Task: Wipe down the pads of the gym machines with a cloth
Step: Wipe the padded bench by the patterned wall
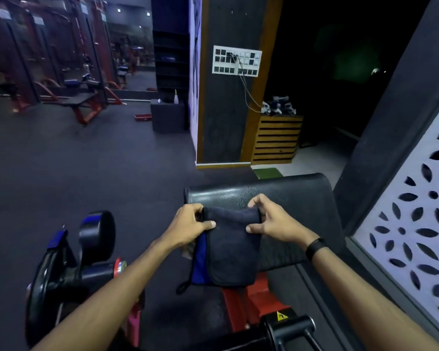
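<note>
Head view: both hands — left (188,225), right (273,219) — pinch a folded dark cloth (232,247) over the black pad (297,196).

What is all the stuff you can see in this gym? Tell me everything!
cloth: one, dark with a blue edge, held up over the pad
pad: one, black, with water drops, just ahead
machine frame: one, red, under the pad
roller pad: one, black, lower left
warning sticker: one, yellow, bottom centre
switch panel: one, white, on the dark pillar
wooden cabinet: one, slatted, beside the pillar
patterned screen: one, white with leaf-shaped holes, right
bench machines: several, red and black, far left
wristband: one, black, right wrist
left hand: pinches the cloth's left top corner
right hand: pinches the right top corner
</note>
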{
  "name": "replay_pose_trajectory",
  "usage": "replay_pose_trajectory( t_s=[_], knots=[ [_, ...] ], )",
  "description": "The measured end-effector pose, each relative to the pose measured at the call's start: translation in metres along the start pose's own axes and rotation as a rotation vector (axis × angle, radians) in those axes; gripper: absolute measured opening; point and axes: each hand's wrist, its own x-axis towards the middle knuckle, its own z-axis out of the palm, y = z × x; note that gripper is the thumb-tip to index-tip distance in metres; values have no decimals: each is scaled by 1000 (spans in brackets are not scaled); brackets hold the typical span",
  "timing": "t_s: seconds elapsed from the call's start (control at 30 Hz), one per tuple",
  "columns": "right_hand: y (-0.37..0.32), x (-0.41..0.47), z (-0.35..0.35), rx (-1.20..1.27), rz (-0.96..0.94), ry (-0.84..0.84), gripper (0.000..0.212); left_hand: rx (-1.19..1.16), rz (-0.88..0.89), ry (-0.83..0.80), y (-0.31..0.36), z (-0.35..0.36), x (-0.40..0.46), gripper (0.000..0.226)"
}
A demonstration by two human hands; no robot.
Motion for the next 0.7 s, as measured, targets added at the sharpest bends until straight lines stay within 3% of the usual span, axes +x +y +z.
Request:
replay_pose_trajectory(
  t_s=[0.13, 0.2, 0.27, 0.43, 0.57, 0.7],
  knots=[
    [4, 74, -10, 53, -30, 63, 55, -100, -30, 170, -9, -4, 65, 27],
    [0, 108, -10, 1, -41, 216, 60, -151, -87, 284, -9, -7, 88, 49],
    [7, 143, -2, -209, -30, 345, 70, -191, -181, 335, -17, -4, 115, 73],
    [24, 182, 79, -552, -30, 149, 96, -202, -287, 380, -60, 19, 125, 64],
    [15, 213, 123, -742, -152, 116, 80, -167, -330, 456, -83, 30, 127, 57],
    [11, 236, 129, -729, -269, 118, 56, 3, -275, 548, -81, 38, 136, 59]
  ],
)
